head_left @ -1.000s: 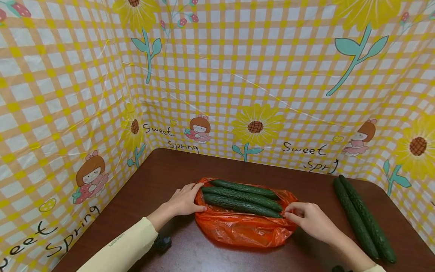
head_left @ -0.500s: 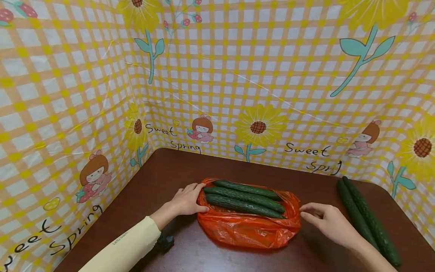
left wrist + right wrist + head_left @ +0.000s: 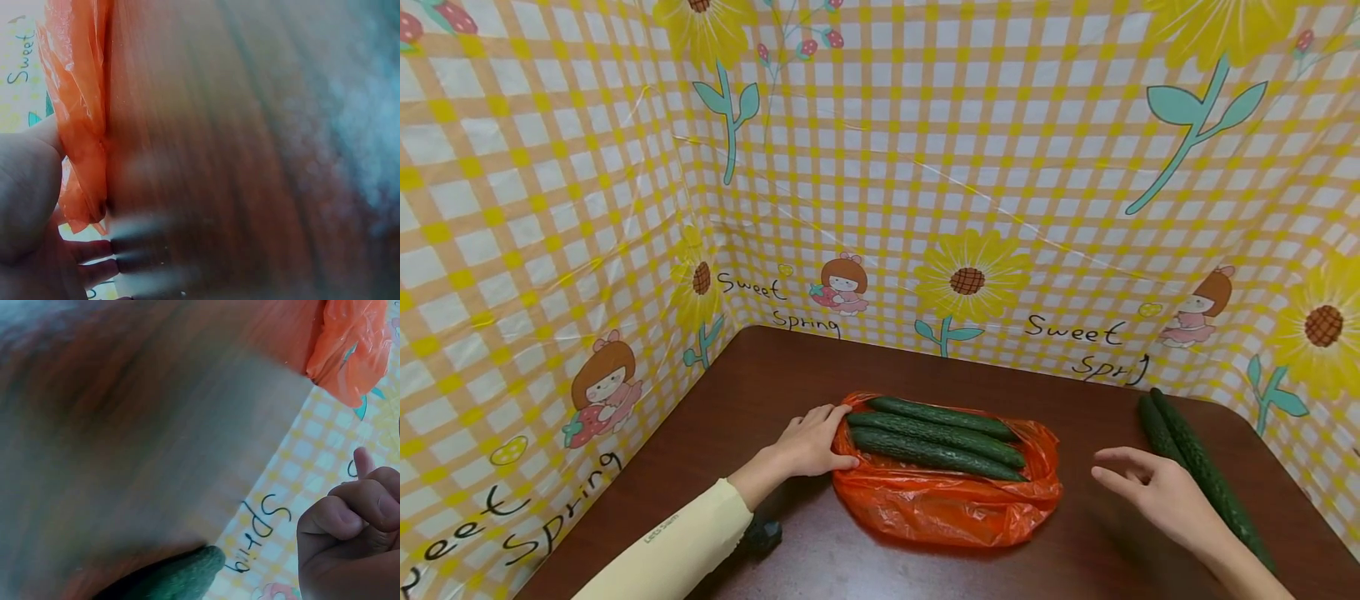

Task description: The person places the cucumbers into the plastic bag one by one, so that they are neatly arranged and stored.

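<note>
Two hands work around one bag. The left hand [image 3: 808,437] lies against the left end of the bag [image 3: 940,508], fingers spread and fairly straight, thumb over the rim; whether it pinches the film I cannot tell. The right hand [image 3: 1157,492] hangs to the right of the bag, apart from it, fingers bent, a narrow gap between thumb and forefinger, holding nothing.

The bag sits on the tabletop [image 3: 767,375], mouth upward, with three cucumbers [image 3: 936,439] side by side along its length. To its right, beyond the right hand and partly hidden by it, a loose pair [image 3: 1213,479] lies slanting, the two side by side.

The cucumbers look firm and fairly weighty, with bumpy skin that should give some grip, though they may roll or snap if bent; the middle of each seems the best hold. The bag looks thin, slippery and limp, easily torn, so its rim is best gathered in several folds.

Left of the bag, by the sleeve [image 3: 666,537], is a dark thing [image 3: 765,536], too unclear to name. Behind the bag rises a checked cloth [image 3: 880,200].
</note>
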A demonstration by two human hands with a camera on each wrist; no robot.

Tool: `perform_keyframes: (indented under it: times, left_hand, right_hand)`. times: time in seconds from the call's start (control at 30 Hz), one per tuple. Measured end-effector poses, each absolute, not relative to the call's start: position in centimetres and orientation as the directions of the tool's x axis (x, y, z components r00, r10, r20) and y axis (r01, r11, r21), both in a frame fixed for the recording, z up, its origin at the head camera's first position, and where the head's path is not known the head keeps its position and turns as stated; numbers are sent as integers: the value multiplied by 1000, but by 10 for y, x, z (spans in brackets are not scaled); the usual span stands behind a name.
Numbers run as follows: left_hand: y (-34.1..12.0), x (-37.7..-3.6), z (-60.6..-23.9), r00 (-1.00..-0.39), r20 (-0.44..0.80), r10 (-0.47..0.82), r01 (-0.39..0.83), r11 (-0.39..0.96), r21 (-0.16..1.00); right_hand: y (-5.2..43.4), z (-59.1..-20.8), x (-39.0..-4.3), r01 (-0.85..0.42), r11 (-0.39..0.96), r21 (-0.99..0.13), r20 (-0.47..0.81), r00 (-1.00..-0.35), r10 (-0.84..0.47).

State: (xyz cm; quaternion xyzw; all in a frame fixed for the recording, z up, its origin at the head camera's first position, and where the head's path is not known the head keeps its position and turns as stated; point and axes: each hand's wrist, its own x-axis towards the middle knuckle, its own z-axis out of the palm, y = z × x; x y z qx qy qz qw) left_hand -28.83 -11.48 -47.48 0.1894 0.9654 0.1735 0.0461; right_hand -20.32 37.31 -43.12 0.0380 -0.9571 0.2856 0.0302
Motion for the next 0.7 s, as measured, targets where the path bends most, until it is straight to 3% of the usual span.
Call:
perform_keyframes:
  times: [0.3, 0.57, 0.7]
  left_hand:
    - [-114, -290, -477, -925, -31, 380, 347, 872, 346]
    - [-114, -295, -487, -930, -22, 368, 338, 873, 352]
    - [-114, -294, -486, -930, -25, 367, 335, 873, 354]
  right_hand:
    - [400, -431, -200, 102, 775, -623, -82, -994, 65]
    - [428, -429, -202, 255, 753, -607, -216, -964, 153]
    - [435, -433, -201, 362, 673, -645, -268, -932, 244]
